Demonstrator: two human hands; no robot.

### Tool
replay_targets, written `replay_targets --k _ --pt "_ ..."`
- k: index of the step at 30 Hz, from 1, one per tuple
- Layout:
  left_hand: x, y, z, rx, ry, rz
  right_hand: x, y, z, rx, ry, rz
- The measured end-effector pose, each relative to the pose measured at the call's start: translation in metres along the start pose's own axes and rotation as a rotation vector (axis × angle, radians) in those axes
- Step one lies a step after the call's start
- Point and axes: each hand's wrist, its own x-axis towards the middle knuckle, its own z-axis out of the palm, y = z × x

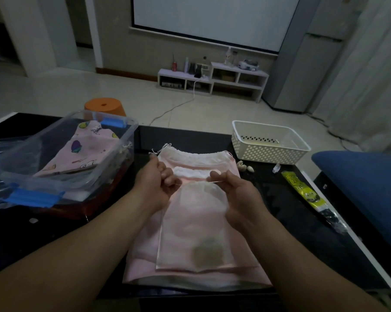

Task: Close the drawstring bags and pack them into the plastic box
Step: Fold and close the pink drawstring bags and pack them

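A small sheer white drawstring bag [191, 224] lies on top of a stack of pink drawstring bags [196, 164] on the dark table, its mouth gathered tight. My left hand [153, 184] and my right hand [236, 194] each pinch an end of its thin drawstring, stretched taut between them above the bag's neck. A greenish patch shows through the bag's lower part. The clear plastic box [113, 152] with blue latches stands at the left and holds a pink patterned bag [82, 152].
A white perforated basket [270, 143] stands at the back right, with small shells [245, 167] beside it. A yellow-green packet [307, 193] lies near the table's right edge. A blue cushion [365, 183] is at the far right and an orange stool [104, 106] behind the table.
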Motion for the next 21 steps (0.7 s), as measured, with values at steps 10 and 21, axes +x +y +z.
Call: replay_targets --k 10,21 --pt "-0.011 0.009 0.036 0.650 -0.312 0.262 -0.003 0.002 0.015 -0.843 -0.278 -0.124" --pt "-0.018 -0.001 0.035 0.985 -0.476 0.057 -0.005 0.005 0.019 -1.057 -0.370 -0.334"
